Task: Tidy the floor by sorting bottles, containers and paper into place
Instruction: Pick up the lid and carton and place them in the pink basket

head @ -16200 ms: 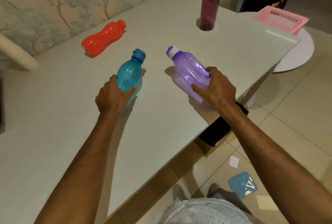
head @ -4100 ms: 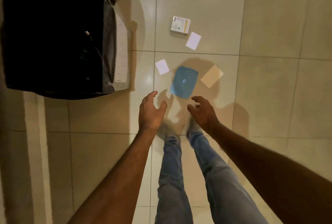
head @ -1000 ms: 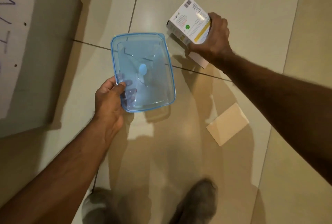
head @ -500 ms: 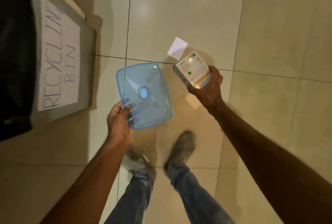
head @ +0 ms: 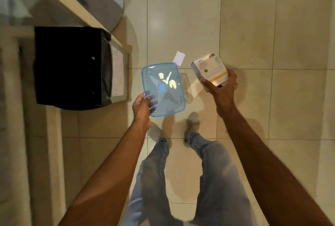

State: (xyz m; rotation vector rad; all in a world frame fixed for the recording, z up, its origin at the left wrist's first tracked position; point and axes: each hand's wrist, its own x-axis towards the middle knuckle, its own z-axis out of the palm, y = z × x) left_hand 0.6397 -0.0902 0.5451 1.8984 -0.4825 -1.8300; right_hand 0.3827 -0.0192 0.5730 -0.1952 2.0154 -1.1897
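My left hand (head: 142,108) grips a clear blue plastic container (head: 163,88) by its near left corner, holding it level above the floor. My right hand (head: 222,89) is closed around a small white and yellow cardboard box (head: 209,69), lifted off the floor. Two paper slips lie on the tiles below: a white one (head: 179,58) just beyond the container and a pale one (head: 194,88) partly hidden between the container and the box.
A bin lined with a black bag (head: 72,66), with a handwritten paper label (head: 117,73) on its side, stands to the left. A table edge (head: 68,6) and its round base (head: 108,2) are at the upper left. My legs and shoes (head: 192,122) are below.
I have stood up further, so the floor looks farther away. Both hands rose with the container and box, and the hands moved apart. The bin now shows its open black top.
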